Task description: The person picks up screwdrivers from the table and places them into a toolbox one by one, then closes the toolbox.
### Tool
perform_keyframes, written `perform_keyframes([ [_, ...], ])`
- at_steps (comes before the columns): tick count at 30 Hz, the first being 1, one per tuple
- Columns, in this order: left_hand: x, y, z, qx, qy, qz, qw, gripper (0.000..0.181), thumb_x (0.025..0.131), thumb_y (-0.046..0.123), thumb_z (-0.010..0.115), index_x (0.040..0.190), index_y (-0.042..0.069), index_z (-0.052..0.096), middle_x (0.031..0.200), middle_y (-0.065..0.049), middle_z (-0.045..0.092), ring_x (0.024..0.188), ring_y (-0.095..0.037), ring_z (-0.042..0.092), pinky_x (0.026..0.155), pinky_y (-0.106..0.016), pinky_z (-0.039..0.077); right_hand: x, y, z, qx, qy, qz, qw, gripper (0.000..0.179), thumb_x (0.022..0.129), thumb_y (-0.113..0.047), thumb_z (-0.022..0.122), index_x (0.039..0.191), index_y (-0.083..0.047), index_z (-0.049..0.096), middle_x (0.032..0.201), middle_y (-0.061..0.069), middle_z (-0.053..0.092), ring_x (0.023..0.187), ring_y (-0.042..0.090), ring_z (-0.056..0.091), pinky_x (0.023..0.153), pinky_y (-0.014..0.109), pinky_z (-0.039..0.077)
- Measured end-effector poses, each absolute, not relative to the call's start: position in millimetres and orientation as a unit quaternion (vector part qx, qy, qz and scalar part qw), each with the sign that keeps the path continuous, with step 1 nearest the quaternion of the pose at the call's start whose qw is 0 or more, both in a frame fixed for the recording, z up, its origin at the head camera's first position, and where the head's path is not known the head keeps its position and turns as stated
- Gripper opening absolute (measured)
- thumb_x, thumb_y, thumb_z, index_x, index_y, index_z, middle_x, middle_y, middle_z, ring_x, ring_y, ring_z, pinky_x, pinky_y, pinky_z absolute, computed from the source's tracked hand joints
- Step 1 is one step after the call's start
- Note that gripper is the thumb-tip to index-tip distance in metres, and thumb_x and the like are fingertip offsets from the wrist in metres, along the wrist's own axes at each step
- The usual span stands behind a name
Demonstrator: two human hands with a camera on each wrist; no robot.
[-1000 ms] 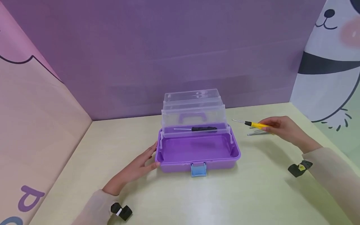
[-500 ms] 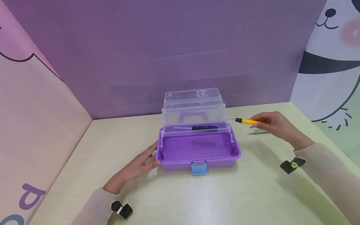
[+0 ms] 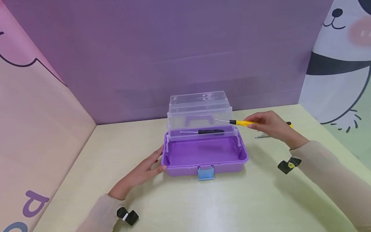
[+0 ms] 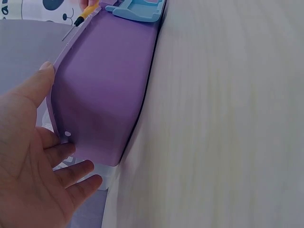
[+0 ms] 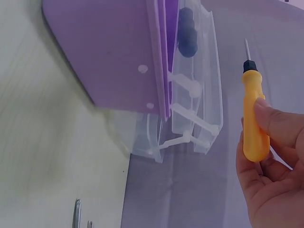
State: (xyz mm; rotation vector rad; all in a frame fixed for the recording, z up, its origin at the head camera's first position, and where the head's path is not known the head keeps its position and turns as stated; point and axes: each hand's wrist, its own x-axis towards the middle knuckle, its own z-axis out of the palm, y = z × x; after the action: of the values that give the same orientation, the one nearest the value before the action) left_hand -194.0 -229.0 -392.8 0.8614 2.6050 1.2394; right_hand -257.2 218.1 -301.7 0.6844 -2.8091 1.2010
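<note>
- Yellow plastic sits pinched between thumb and fingers of the right hand (image 3: 268, 124): it is the handle of the yellow screwdriver (image 3: 242, 123), held off the table at the right of the purple toolbox (image 3: 182, 171), shaft pointing left.
- The left hand (image 3: 145, 170) has its fingers loosely extended, thumb on the toolbox's front rim, other fingers against its left end.
- Above the toolbox's rear part, a clear tray (image 3: 188, 137) bears a black screwdriver (image 3: 211, 131); behind rises the raised clear lid (image 3: 200, 100).
- On the toolbox's front hangs a blue latch (image 3: 206, 174).
- Right of the toolbox, metal shafts (image 3: 262, 136) lie on the table (image 3: 203, 206), partly covered by the right hand; a black-and-yellow end (image 3: 290, 125) peeks out behind it.
- The right wrist view cuts the toolbox off at the top and blurs the dark handle in the tray; it alone shows the clear hinge arms (image 5: 194, 118) plainly.
- Only the left wrist view shows the left fingertips and a small hole (image 4: 67, 134) near the toolbox's corner.
</note>
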Motion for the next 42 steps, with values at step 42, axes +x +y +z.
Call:
perform_keyframes([
  [42,-199.1,-228.8,-393.8,0.29,0.865,0.406,0.057,0.074,0.096,0.023,0.055,0.152,0.01,0.007,0.156,-0.017,0.012,0.141,-0.037,0.019,0.106,-0.055,0.033,-290.9,159.2,-318.5,0.235,-0.882,0.407,-0.006,0.023,0.088,-0.003,0.064,0.109,0.005,0.067,0.101,0.019,0.067,0.086,0.033,0.063,0.07,0.018,0.052],
])
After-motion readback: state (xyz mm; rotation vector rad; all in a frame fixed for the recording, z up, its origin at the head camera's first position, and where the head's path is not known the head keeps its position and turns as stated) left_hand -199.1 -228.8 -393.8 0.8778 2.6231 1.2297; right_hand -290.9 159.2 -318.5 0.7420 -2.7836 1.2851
